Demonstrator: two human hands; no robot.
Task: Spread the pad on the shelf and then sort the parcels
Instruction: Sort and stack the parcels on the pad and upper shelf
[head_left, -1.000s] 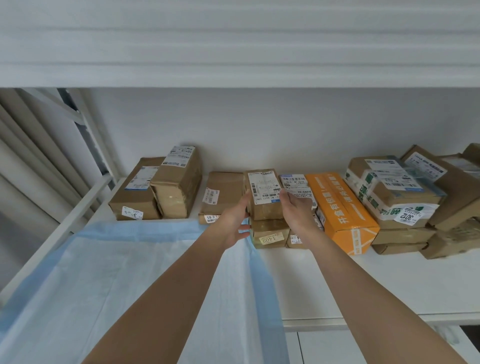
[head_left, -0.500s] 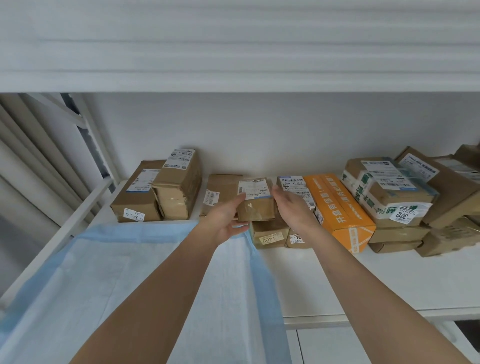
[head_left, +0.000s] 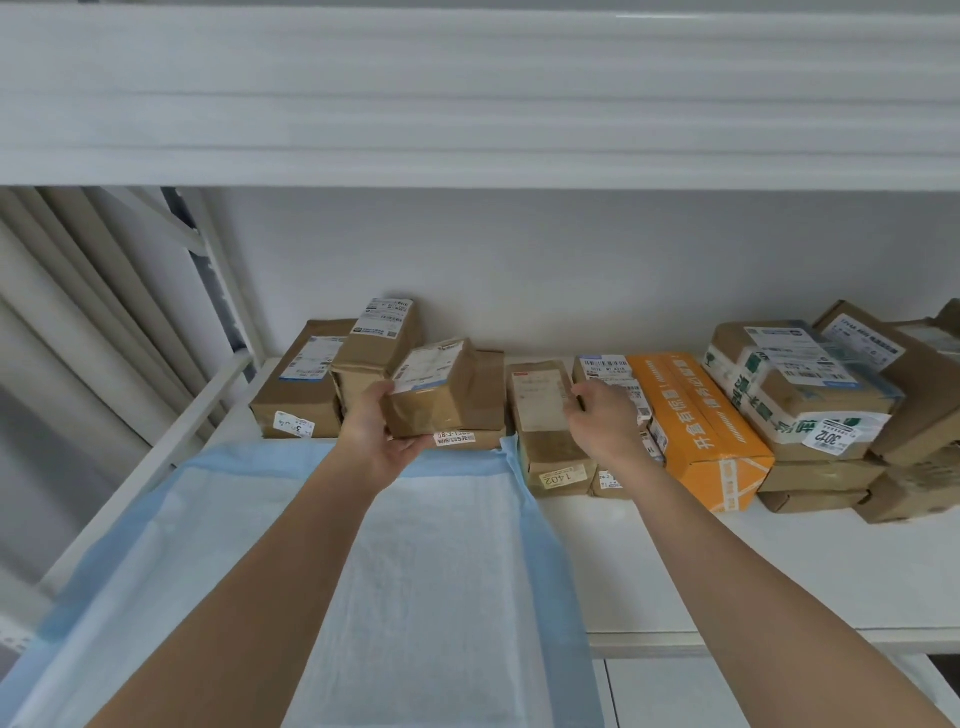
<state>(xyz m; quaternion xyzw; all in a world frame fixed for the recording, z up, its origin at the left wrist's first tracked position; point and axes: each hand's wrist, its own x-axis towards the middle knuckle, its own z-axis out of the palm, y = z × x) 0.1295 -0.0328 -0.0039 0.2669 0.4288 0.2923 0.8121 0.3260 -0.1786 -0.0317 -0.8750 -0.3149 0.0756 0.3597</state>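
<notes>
brown cardboard, taped glossy over the seams, fills my left hand (head_left: 382, 441): i hold a small parcel (head_left: 434, 392) with my thumb along its near left edge and my fingers curled under its bottom, lifted and tilted above the far edge of the blue pad (head_left: 332, 571). carried in one hand like this, it seems light, and its squared corners look stiff enough not to crush; the tape could be slick, so holding it from underneath feels safer than pinching the sides. its white label faces up. my right hand (head_left: 602, 423) is to the right of the pad's far right corner, fingers curled at the edge of a labelled box (head_left: 610, 371); i cannot tell whether they truly grip it. just left of that hand a parcel marked 1402 (head_left: 553, 436) lies beside the pad's corner. the pad looks soft and quilted, white in the middle with a smooth blue border, spread flat on the white shelf (head_left: 753, 566). further right of the pad lies a long orange carton (head_left: 696, 421).
</notes>
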